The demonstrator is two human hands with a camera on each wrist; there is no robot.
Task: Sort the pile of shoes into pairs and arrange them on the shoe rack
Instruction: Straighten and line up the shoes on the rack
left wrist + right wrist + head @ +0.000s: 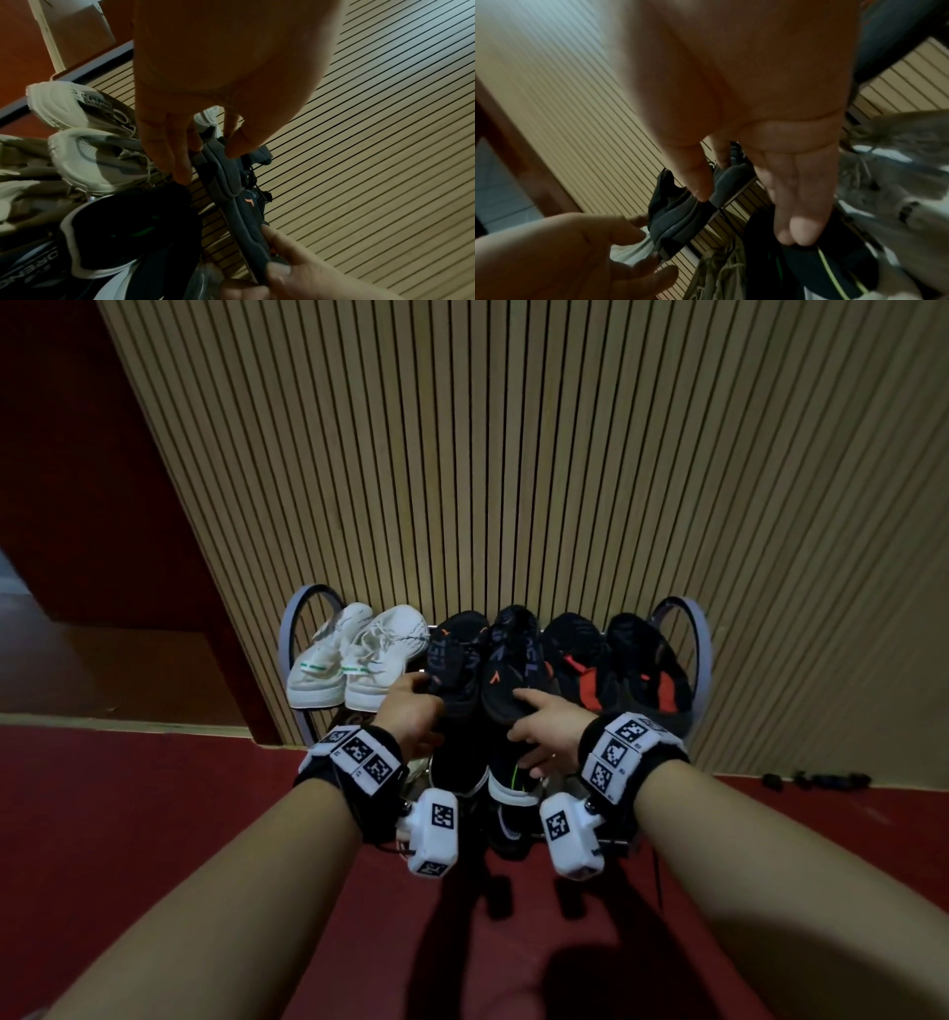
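Note:
On the top shelf of the shoe rack (286,649) three pairs stand in a row: white sneakers (359,660), dark grey shoes with orange marks, and black-and-red shoes (616,670). My left hand (429,690) pinches the heel of the left grey shoe (454,649) between thumb and fingers, as the left wrist view shows, left hand (213,152) on that heel (221,172). My right hand (524,711) holds the heel of the right grey shoe (513,660). In the right wrist view its thumb (700,188) presses on that heel (729,176).
The shelf below holds black shoes with white soles and green accents (508,793), directly under my wrists. A slatted wooden wall (513,454) stands right behind the rack. Red floor (154,814) spreads in front, with small dark objects (821,780) lying at the right.

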